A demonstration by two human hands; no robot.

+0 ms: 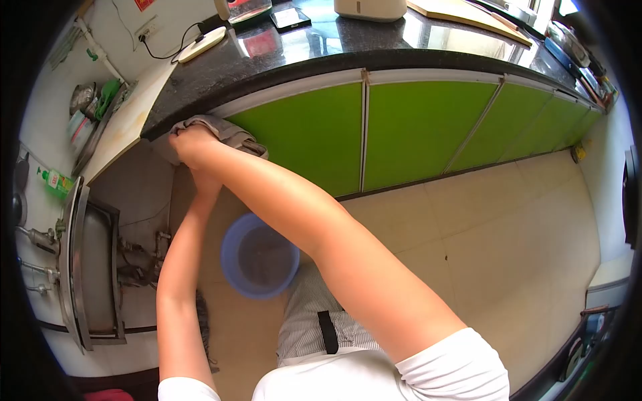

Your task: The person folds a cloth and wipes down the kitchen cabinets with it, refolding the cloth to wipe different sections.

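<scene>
A grey cloth [231, 134] hangs bunched at the counter's left front corner, against the end of the green cabinets. My right hand [192, 144] is closed on it, fingers curled round its near side. Just below, my left hand [204, 176] reaches up to the same spot; its fingers are hidden behind my right hand and the cloth. Below my forearms, a blue plastic basin [229, 267] stands on the floor with murky water in it.
A dark stone countertop [294, 75] runs above green cabinet doors [418, 123]. To the left are a steel sink [100, 267], pipes [137, 257] and a green bottle [57, 182]. A wooden board [461, 15] and a white lid-like object [202, 45] lie on the counter.
</scene>
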